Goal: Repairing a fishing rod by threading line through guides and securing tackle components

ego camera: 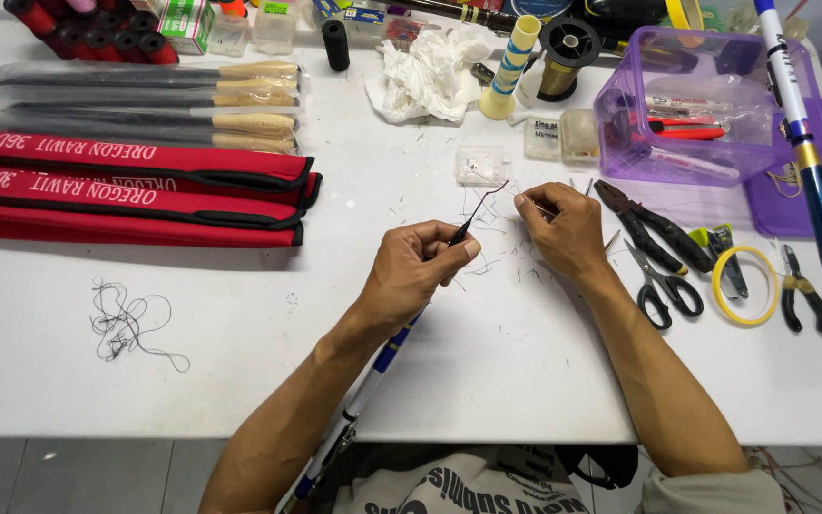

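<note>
Your left hand pinches the rod tip above the table; your right hand grips the thin line just beside it. Pulling hard could snap the tip.

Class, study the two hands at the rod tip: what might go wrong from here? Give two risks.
1. The left hand pinches the thin rod tip; bending it might snap it.
2. The fine thread running to the right hand could slip or tangle among the thread clippings on the table.
</note>
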